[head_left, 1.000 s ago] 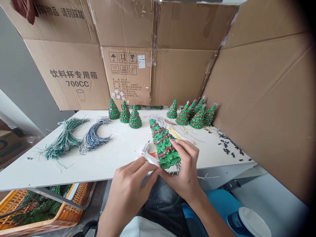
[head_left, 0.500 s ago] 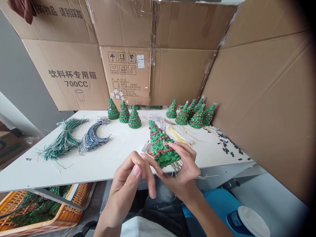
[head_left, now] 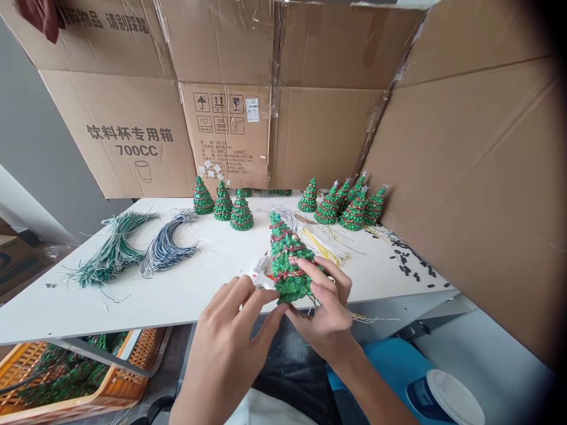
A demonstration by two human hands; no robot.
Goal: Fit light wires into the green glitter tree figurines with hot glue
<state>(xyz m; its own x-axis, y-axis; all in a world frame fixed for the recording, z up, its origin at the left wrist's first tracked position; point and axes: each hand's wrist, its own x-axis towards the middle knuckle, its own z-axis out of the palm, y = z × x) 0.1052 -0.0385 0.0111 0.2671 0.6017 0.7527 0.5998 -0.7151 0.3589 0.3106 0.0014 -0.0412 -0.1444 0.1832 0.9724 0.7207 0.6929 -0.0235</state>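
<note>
My right hand (head_left: 325, 301) is closed around a small green Christmas tree figurine (head_left: 290, 265) with red garlands and a gold bead, held upright but a little tilted above the table's front edge. At the lower left of its base, the thumb and forefinger of my left hand (head_left: 241, 321) pinch the rim. Thin wires (head_left: 314, 301) hang under the tree, partly covered by my right fingers. Just behind my left fingers lies a white tool with a pointed tip (head_left: 260, 268), which looks like a glue gun, partly hidden.
Several more trees (head_left: 241, 211) stand along the back of the white table (head_left: 212, 295). Green wire bundles (head_left: 115, 248) and blue ones (head_left: 170, 248) lie left; yellow and white wires (head_left: 328, 248) and black bits (head_left: 405, 262) right. Cardboard (head_left: 328, 136) walls the back. An orange crate (head_left: 133, 378) sits below.
My left hand has turned palm-down, and its fingertips have come onto the tree's base. The tree has shifted slightly and stands more upright in my right hand.
</note>
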